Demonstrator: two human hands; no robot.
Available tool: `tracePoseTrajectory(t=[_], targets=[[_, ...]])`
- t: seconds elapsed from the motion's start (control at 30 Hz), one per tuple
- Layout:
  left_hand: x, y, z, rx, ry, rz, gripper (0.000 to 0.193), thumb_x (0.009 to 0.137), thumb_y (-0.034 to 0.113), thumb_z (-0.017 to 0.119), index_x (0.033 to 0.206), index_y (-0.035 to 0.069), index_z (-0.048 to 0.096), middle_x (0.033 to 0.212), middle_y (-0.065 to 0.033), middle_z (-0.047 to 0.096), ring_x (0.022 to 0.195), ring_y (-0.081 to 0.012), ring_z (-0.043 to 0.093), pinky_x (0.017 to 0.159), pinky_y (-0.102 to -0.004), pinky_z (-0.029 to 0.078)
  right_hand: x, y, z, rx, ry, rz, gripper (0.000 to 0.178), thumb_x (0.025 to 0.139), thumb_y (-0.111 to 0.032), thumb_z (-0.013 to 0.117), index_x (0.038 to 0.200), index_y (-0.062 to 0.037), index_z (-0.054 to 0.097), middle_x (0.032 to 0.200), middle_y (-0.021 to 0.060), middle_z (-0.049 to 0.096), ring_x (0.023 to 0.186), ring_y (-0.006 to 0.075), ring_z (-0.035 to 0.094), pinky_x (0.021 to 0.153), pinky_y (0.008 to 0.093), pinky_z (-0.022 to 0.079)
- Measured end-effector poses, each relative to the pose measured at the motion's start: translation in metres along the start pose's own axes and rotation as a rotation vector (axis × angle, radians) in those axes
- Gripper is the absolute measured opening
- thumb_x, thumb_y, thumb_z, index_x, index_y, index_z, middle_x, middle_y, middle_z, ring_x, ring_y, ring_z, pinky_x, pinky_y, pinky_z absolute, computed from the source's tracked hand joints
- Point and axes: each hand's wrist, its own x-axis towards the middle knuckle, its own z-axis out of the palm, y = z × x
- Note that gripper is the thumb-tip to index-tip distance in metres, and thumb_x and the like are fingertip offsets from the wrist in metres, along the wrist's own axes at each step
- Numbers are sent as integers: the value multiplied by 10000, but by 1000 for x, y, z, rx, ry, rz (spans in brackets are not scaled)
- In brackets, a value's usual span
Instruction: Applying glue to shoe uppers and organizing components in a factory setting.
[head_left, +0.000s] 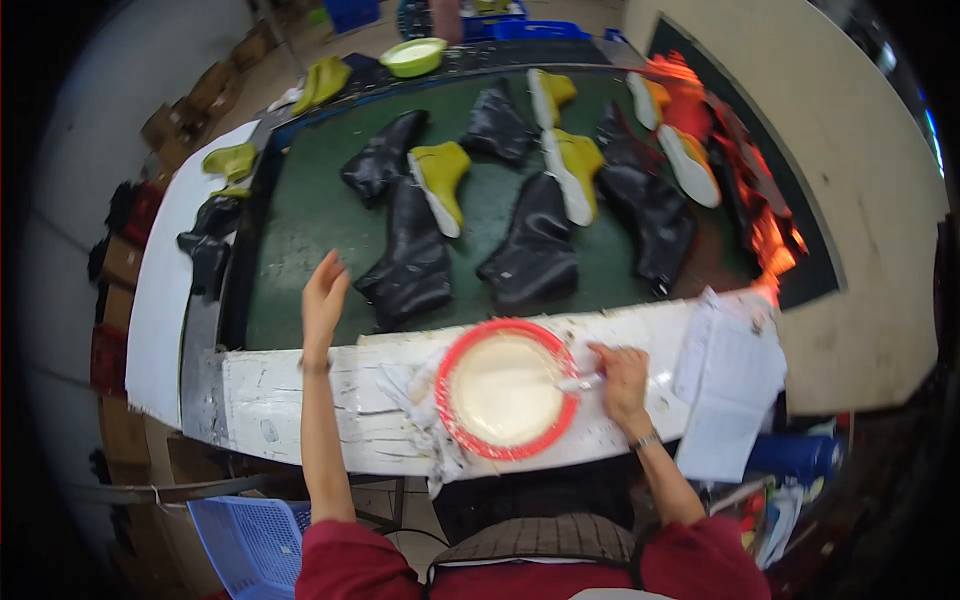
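My right hand (624, 384) is closed around a pale-handled brush (580, 383), whose end reaches over the rim of a red bowl (452, 425) and looks blurred. Cream-coloured liquid (505, 390) fills the bowl. Over the left front of the green work surface (300, 215), my left hand (325, 305) is stretched out with nothing in it. Closest to that hand lies a black boot upper (410, 260). Beyond the bowl rests another black boot upper (533, 250). Yellow shoe-shaped pieces with white soles (572, 165) lie among the several black uppers.
A crumpled white cloth (405, 390) touches the bowl's left side. Papers (730, 385) hang over the front edge at right. A red glow (770, 215) lights the right end. The green bowl (413, 57) stands at the back; a blue basket (250, 545) is below left.
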Motion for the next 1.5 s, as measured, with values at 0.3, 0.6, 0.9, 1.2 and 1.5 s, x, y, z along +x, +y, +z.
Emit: tracePoseTrajectory(t=[0.3, 0.6, 0.9, 1.2, 1.5], targets=[[-237, -34, 7, 681, 387, 303, 313, 926, 51, 557, 1227, 45, 643, 1348, -197, 579, 1306, -402, 480, 1101, -476, 361, -1, -24, -11, 71, 359, -14, 241, 976, -85, 545, 1165, -44, 689, 964, 85, 631, 917, 242, 552, 860, 357, 408], [-253, -20, 16, 666, 437, 177, 240, 906, 73, 592, 1129, 77, 683, 1364, -147, 553, 1328, -362, 436, 1113, -476, 306, -82, -37, -22, 128, 312, 245, 170, 914, 30, 587, 1055, -12, 672, 908, 118, 578, 751, 228, 588, 650, 316, 473], [-245, -12, 19, 612, 447, 139, 173, 896, 79, 604, 1042, 72, 696, 1361, -140, 563, 1343, -371, 425, 1113, -493, 297, -68, -34, -16, 32, 232, 215, 226, 940, 6, 550, 1137, 10, 662, 991, 175, 598, 855, 314, 631, 729, 355, 509], [-239, -11, 19, 626, 422, 111, 173, 903, 83, 602, 1047, 73, 697, 1390, -137, 536, 1359, -372, 407, 1120, -483, 285, -69, -28, -7, 129, 218, 272, 178, 951, 28, 514, 1082, 16, 634, 855, 141, 627, 759, 255, 640, 686, 334, 511], [-249, 3, 16, 664, 324, 3, 249, 893, 49, 566, 1116, 97, 663, 1460, -172, 449, 1402, -397, 332, 1139, -509, 247, -68, -44, -6, -127, 110, 248, 91, 961, -36, 529, 1000, -9, 606, 880, 175, 591, 765, 364, 603, 661, 421, 488]])
